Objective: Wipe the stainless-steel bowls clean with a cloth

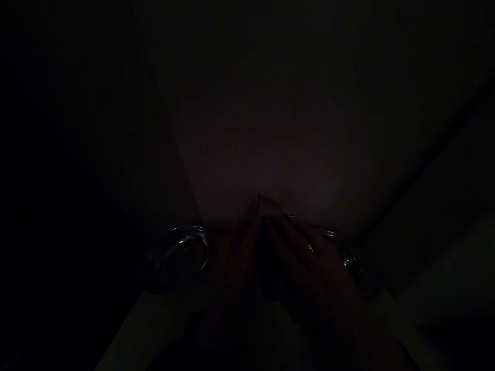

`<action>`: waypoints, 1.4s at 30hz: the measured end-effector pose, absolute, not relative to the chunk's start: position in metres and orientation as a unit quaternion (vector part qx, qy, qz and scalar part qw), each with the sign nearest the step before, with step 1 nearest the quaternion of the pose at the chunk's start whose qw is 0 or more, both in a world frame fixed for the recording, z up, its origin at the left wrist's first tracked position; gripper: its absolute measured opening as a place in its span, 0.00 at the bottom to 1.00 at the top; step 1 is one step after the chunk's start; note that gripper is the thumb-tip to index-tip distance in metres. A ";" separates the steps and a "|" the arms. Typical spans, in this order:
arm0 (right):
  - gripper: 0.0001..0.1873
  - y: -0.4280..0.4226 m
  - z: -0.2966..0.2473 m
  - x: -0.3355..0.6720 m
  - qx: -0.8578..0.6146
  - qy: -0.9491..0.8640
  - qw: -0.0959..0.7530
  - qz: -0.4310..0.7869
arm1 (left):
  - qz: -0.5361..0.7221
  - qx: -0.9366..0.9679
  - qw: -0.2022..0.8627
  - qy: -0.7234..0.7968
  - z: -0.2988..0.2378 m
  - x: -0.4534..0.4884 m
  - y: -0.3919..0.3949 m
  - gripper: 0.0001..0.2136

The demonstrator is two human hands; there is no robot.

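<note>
The view is very dark. My left hand (242, 250) and my right hand (309, 263) are close together in the lower middle, with a ring glinting on a finger of the right. Between them is a dark thing whose kind I cannot make out. A small flat piece with a pointed corner (268, 206) sticks up past the fingertips. The right hand's fingers are drawn together, reaching forward along the dark thing's right side. The left hand appears closed against its left side, its fingers mostly lost in shadow.
A shiny round bowl (178, 257) stands left of my hands. Another shiny bowl (350, 260) lies to the right, partly hidden behind my right hand. Both rest by a pale surface (135, 324) near me. A broad, dim, plain surface (247, 170) lies beyond.
</note>
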State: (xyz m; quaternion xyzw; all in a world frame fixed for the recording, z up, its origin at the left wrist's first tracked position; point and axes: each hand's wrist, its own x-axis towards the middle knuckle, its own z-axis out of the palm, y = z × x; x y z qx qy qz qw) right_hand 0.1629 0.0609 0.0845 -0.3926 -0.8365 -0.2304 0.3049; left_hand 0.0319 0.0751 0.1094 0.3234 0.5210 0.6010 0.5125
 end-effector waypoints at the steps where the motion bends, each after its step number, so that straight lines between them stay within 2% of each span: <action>1: 0.25 0.063 0.084 0.165 -0.404 -0.834 0.305 -0.221 | 0.597 0.333 0.527 0.505 0.109 0.033 0.074 0.11; 5: 0.26 0.066 0.082 0.168 -0.421 -0.830 0.299 -0.209 | 0.573 0.322 0.556 0.509 0.108 0.034 0.072 0.13; 11: 0.25 0.058 0.081 0.165 -0.377 -0.852 0.287 -0.222 | 0.596 0.295 0.522 0.534 0.110 0.035 0.074 0.10; 17: 0.27 0.065 0.084 0.171 -0.426 -0.829 0.290 -0.217 | 0.595 0.307 0.572 0.474 0.107 0.040 0.067 0.11; 25: 0.25 0.063 0.082 0.169 -0.385 -0.853 0.275 -0.219 | 0.624 0.293 0.523 0.501 0.106 0.040 0.076 0.12; 30: 0.27 0.067 0.082 0.171 -0.418 -0.841 0.277 -0.202 | 0.578 0.308 0.562 0.505 0.112 0.040 0.068 0.08; 35: 0.26 0.060 0.082 0.169 -0.407 -0.843 0.267 -0.227 | 0.566 0.308 0.508 0.571 0.114 0.037 0.074 0.08; 42: 0.25 0.066 0.085 0.168 -0.410 -0.838 0.275 -0.233 | 0.579 0.331 0.495 0.557 0.105 0.039 0.075 0.10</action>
